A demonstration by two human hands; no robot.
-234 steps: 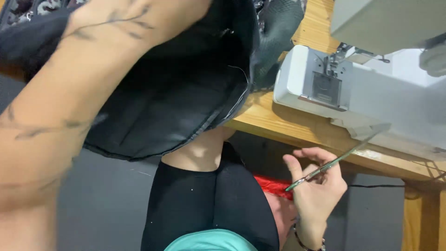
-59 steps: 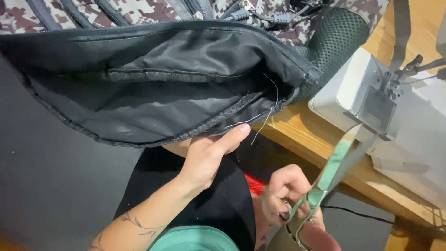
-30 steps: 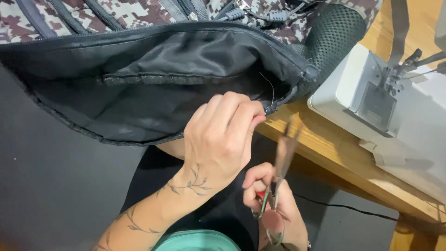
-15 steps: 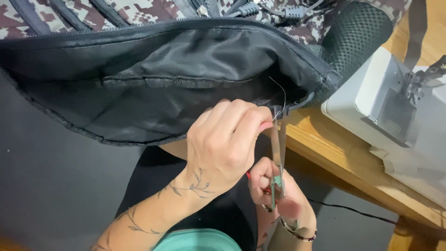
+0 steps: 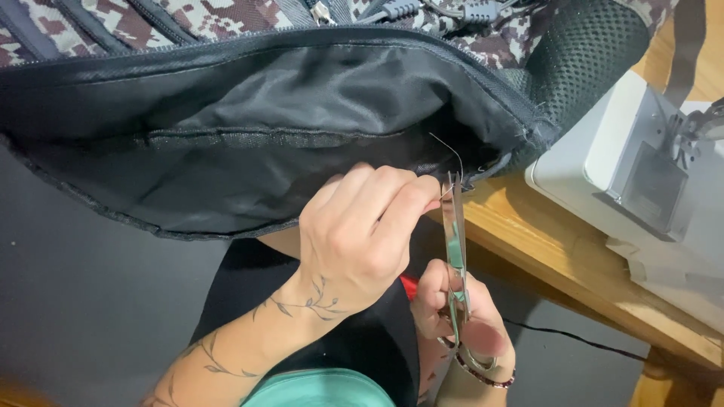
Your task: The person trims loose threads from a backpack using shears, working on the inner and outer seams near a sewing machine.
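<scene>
Left hand pinches thread at bag edge; right hand grips scissors, blades near-closed; lining likely soft, limp; hold at seam.

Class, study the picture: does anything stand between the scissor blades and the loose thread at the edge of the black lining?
Nothing visible does. The right hand holds the scissors upright, tips right at the loose thread. The left hand pinches the black lining just beside the blades, its fingertips close to them but not across the path.

Left hand pinched shut; right hand gripping below it.
</scene>
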